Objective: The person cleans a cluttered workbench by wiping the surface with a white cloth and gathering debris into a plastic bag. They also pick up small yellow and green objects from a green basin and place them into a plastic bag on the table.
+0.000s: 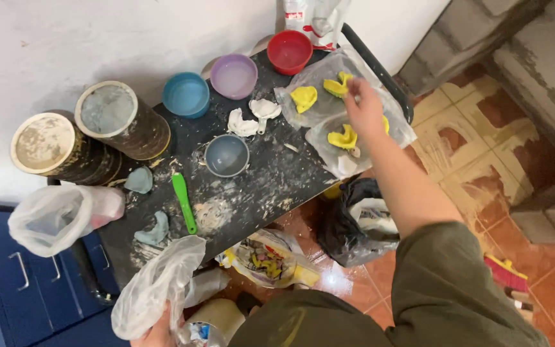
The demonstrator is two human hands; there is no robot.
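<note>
Your right hand (364,106) reaches far right over clear bags (354,138) holding yellow molds (343,137) on tabletop (258,186); fingers curled, grip unclear. Your left hand (158,331), near edge, fingers closed on crumpled clear plastic bag (155,286). White pouch with red label (313,19) at far wall.

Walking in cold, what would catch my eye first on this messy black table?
Probably the bright yellow moulded pieces lying on clear plastic bags at the table's right end, where the person's right hand reaches among them. Next, the row of coloured bowls along the wall: blue, purple and red. At the bottom, the left hand grips another clear plastic bag.
</note>
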